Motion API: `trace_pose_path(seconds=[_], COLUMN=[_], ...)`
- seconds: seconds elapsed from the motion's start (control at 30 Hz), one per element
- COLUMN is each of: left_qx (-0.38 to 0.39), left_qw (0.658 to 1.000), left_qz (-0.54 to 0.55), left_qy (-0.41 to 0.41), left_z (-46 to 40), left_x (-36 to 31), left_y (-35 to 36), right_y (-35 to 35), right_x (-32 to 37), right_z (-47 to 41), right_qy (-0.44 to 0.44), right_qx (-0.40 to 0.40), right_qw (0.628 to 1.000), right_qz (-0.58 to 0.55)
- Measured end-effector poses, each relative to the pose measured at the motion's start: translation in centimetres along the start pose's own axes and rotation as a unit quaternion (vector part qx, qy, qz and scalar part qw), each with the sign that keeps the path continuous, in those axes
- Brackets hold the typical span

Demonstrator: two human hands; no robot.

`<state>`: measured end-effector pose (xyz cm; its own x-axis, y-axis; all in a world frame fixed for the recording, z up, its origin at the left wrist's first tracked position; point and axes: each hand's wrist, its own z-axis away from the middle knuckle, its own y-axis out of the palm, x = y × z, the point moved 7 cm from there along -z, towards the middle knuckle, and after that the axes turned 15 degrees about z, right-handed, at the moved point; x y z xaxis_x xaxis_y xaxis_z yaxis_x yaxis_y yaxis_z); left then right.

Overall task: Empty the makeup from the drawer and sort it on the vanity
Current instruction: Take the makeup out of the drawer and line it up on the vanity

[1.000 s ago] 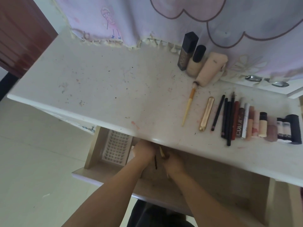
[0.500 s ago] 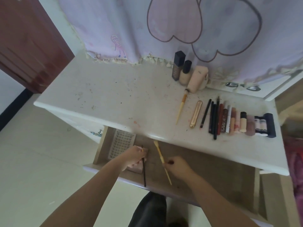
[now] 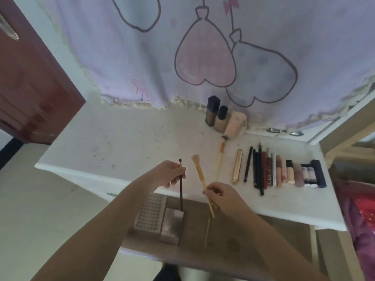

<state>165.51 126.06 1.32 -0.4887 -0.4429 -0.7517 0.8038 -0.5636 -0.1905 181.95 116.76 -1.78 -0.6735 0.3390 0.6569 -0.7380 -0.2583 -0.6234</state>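
Note:
My left hand [image 3: 166, 174] pinches a thin black brush [image 3: 180, 191] upright over the front edge of the white vanity top [image 3: 121, 138]. My right hand [image 3: 221, 196] grips a tan-handled brush [image 3: 199, 173], its pink bristles pointing away from me. Below both hands the drawer [image 3: 253, 240] stands open; a thin pale stick [image 3: 207, 234] lies in it. On the vanity's right side lies a row of pencils, tubes and lipsticks [image 3: 274, 169], with another tan brush [image 3: 220, 157] to their left.
Three foundation bottles and tubes [image 3: 223, 120] stand at the back by the pink curtain [image 3: 203, 47]. A white perforated tray [image 3: 150, 211] and a grey box [image 3: 172, 226] sit in the drawer's left end. A dark red door [image 3: 30, 78] is at the left.
Both hands rose out of the drawer, each carrying a brush, and now hover over the vanity's front edge. The camera tilted upward.

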Motion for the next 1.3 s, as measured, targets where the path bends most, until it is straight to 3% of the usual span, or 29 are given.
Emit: trace_pose_path(seconds=[0.17, 0.33, 0.53, 0.63, 0.67, 0.73, 0.8, 0.87, 1.0, 1.13, 1.3], left_qx=[-0.015, 0.003, -0.015, 0.016, 0.033, 0.08, 0.135, 0.124, 0.026, 0.01, -0.01], left_qw=[0.996, 0.987, 0.992, 0.982, 0.975, 0.961, 0.942, 0.907, 0.871, 0.831, 0.849], left_qz=[-0.058, -0.135, -0.088, -0.085, -0.08, -0.113, -0.225, -0.36, -0.467, -0.547, -0.518], left_qy=[0.067, 0.091, 0.094, 0.166, 0.206, 0.241, 0.209, 0.179, 0.149, 0.103, 0.101], left_z=[-8.0, -13.1, -13.1, -8.9, -6.8, -2.6, -1.1, -1.9, -4.3, -4.1, -2.9], left_x=[-5.2, -6.3, -5.5, -3.4, -1.7, 3.4, 9.2, 13.3, 15.8, 16.9, 15.7], left_y=[0.6, 3.8, 4.7, 3.3, 2.9, 3.0, 4.4, 5.5, 5.9, 6.9, 6.4], right_y=[-4.7, -4.9, -5.6, -4.4, -2.7, 2.5, 7.7, 10.9, 12.9, 13.9, 13.8], right_x=[1.1, 0.1, 0.4, 0.1, -0.5, -3.1, -6.8, -9.7, -11.4, -11.2, -10.9], right_z=[-6.8, -10.4, -7.7, -3.0, -1.3, 1.5, 2.7, 2.8, 1.3, 0.6, 0.7], right_qy=[0.122, 0.213, 0.206, 0.161, 0.148, 0.161, 0.186, 0.206, 0.246, 0.288, 0.292], right_qx=[-0.132, -0.11, -0.153, -0.201, -0.182, -0.065, 0.063, 0.119, 0.071, 0.02, 0.008], right_qw=[0.976, 0.943, 0.946, 0.957, 0.964, 0.974, 0.958, 0.931, 0.921, 0.924, 0.926], right_qz=[0.123, 0.231, 0.198, 0.135, 0.124, 0.144, 0.209, 0.276, 0.294, 0.249, 0.238])
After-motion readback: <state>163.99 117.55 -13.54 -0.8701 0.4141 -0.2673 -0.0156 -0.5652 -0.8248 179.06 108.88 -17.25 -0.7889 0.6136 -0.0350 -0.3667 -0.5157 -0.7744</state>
